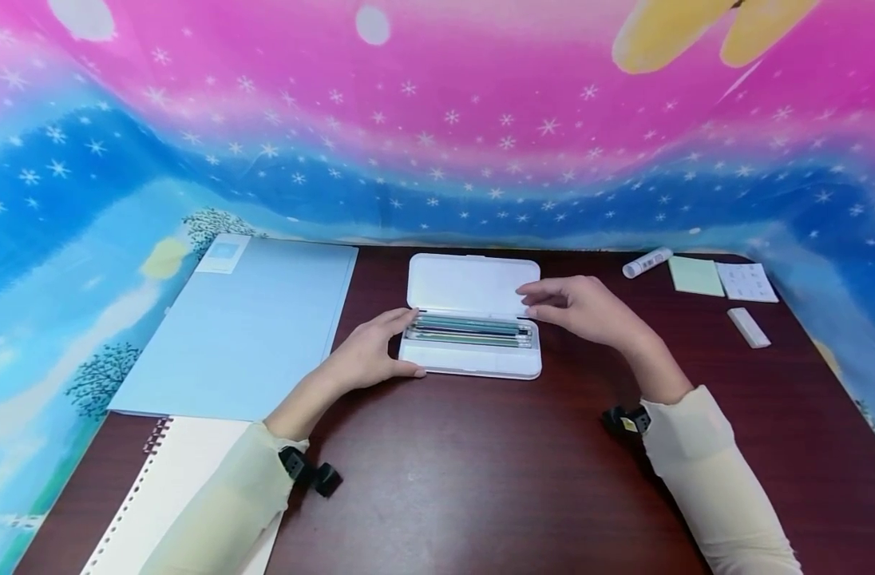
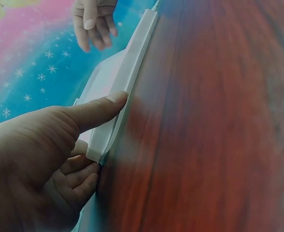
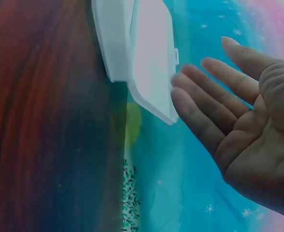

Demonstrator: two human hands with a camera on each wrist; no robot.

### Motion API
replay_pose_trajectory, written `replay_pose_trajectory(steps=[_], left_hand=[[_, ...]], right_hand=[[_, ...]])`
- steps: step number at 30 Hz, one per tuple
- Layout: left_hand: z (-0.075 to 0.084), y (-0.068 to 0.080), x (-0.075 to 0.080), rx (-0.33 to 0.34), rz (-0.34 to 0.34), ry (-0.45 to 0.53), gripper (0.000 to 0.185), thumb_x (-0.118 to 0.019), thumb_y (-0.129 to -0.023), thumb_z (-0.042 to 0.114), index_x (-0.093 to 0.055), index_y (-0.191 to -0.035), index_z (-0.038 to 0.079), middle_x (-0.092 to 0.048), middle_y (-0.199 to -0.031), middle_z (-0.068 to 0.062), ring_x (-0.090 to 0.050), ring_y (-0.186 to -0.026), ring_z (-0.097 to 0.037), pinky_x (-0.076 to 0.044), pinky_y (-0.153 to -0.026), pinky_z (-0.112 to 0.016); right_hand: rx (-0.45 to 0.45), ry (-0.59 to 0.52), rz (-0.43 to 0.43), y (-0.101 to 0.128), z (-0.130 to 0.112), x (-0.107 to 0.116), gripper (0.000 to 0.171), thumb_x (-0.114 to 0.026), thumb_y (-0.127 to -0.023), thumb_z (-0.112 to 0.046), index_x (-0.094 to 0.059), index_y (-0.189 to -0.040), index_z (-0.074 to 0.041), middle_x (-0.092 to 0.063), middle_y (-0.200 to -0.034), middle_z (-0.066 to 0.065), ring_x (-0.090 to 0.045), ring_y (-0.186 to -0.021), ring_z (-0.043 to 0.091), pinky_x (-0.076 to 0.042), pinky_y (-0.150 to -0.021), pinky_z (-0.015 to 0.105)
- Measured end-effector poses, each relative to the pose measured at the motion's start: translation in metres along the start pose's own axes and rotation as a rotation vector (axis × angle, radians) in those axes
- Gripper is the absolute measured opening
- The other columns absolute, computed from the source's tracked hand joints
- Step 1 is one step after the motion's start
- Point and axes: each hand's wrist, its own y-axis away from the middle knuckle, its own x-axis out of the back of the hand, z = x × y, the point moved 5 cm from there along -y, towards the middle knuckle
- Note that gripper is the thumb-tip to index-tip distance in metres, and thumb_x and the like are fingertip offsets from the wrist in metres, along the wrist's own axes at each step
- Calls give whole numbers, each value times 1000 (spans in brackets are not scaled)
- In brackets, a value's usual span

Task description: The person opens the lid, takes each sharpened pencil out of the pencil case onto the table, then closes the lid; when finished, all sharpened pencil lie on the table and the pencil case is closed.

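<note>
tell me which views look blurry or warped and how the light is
Head view: sharp, evenly lit, fisheye bends the backdrop and table. Left wrist view: dim, left hand and pencil case soft, table smeared. Right wrist view: dim, right hand fairly clear, table blurred.

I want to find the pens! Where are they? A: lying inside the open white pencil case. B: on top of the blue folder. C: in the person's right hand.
A: the pens lie in a row in the tray of the open white pencil case, between the two hands.
</note>
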Motion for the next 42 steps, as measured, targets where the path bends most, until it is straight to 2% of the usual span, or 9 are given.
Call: replay_pose_trajectory(steps=[5,13,17,24,33,42], left_hand=[[1,0,0,2,-3,-1,98,-82,-82,49,-32,-161,18,-34,-165,-11,-35,-151,-34,-37,-118,-53],[3,-1,0,6,-14,-6,98,-82,-82,49,-31,-161,19,-33,-165,-10,-34,-151,-34,-37,-118,-54],[4,-2,1,9,-14,-8,98,-82,-82,49,-32,-161,18,-34,-165,-10,-34,-151,-34,-37,-118,-53],[4,-3,1,15,-13,-14,99,-82,-82,50,-31,-161,18,-34,-165,-11,-35,-151,-34,-37,-118,-53],[1,-1,0,10,-8,-10,99,-82,-82,51,-31,-161,20,-34,-165,-10,-35,-151,-34,-37,-117,-54],[1,0,0,13,-5,-6,98,-82,-82,49,-31,-161,20,-34,-165,-11,-35,-151,-34,-38,-117,-54]], right_hand=[[17,34,-47,-2,-3,-11,30,-70,-97,-21,-74,-126,-17,-77,-116,0,-71,-103,16,-57,-87,41],[29,98,-162,-3,-6,-29,30,-70,-96,-19,-74,-125,-15,-76,-120,3,-71,-112,20,-57,-93,44],[33,147,-187,-4,-8,-35,30,-70,-96,-18,-74,-125,-15,-75,-122,4,-69,-114,21,-55,-96,45],[57,256,-182,-8,-15,-46,29,-70,-96,-14,-75,-125,-15,-73,-123,8,-67,-112,23,-54,-97,46],[28,368,-165,-8,-26,-55,32,-70,-95,-11,-74,-126,-13,-71,-124,10,-65,-110,24,-54,-98,45],[48,396,-144,-8,-32,-56,26,-70,-95,-13,-76,-121,-13,-73,-119,9,-67,-103,22,-56,-94,43]])
